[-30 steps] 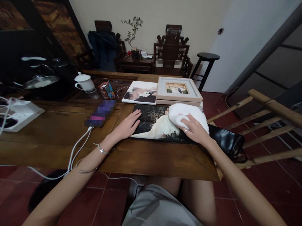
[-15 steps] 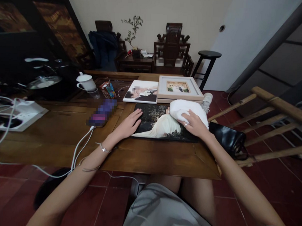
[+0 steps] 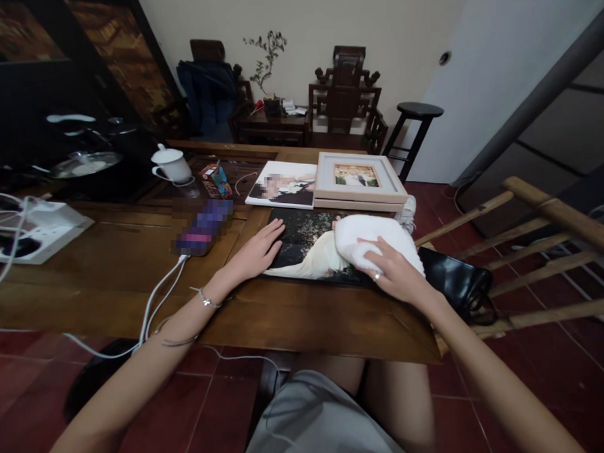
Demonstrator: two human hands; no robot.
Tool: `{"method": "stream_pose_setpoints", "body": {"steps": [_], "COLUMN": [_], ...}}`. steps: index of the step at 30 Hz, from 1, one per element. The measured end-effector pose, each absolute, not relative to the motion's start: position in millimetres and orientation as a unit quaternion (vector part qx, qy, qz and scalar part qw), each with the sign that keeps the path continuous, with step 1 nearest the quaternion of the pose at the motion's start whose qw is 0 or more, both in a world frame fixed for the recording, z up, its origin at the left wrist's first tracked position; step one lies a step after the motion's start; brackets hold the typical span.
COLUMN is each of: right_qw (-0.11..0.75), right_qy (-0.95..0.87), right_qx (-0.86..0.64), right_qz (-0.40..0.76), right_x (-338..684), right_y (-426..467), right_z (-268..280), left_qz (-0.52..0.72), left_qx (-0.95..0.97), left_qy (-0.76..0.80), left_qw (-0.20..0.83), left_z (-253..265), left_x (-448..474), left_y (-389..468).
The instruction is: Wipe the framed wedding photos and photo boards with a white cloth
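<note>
A dark photo print (image 3: pixel 301 246) showing a pale gown lies flat near the table's front edge. At its left end rests my left hand (image 3: pixel 261 248), fingers stretched out and laid flat. My right hand (image 3: pixel 393 274) grips a white fluffy cloth (image 3: pixel 376 236), pressed onto the right part of the print and hiding it there. Just behind the print are a white-edged photo panel (image 3: pixel 281 183) and light-coloured picture frames (image 3: pixel 324 177), stacked one on another.
The wooden table (image 3: pixel 298 313) also carries a phone (image 3: pixel 202 229) on a white cable, a small box (image 3: pixel 215 180), a lidded white cup (image 3: pixel 170 164) and a power strip (image 3: pixel 56 232). A black bag (image 3: pixel 452 276) and a wooden chair (image 3: pixel 557 211) are at the right.
My right hand has moved the white cloth toward me and slightly right over the print, uncovering its far edge. My left hand has stayed in place.
</note>
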State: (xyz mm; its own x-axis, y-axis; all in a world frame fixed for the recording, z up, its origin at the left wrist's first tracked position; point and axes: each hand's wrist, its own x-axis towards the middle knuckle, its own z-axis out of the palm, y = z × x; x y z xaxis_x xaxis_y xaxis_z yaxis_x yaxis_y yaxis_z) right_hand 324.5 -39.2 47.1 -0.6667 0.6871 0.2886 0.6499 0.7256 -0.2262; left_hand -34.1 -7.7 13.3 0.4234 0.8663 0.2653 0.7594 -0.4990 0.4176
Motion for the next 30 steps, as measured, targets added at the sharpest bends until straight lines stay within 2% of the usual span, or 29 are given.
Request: {"method": "stream_pose_setpoints", "body": {"steps": [8,22,30], "right_qw": [0.206,0.191,0.194], "right_qy": [-0.922,-0.891,-0.916], "right_qx": [-0.315,-0.412,-0.349], "right_qz": [0.089,0.023,0.032], "right_x": [328.3,321.7,325.1], "right_y": [-71.8,7.1,-61.5], "right_z": [42.2,41.5,33.5], "left_qz": [0.226,0.238,0.238], "left_qx": [0.835,0.835,0.836], "left_qy": [0.487,0.480,0.479], "left_qw": [0.123,0.125,0.124], "left_z": [14.1,11.8,10.7], "left_x": [-34.9,-36.1,-35.9], "left_y": [-7.2,-6.2,-5.1]}}
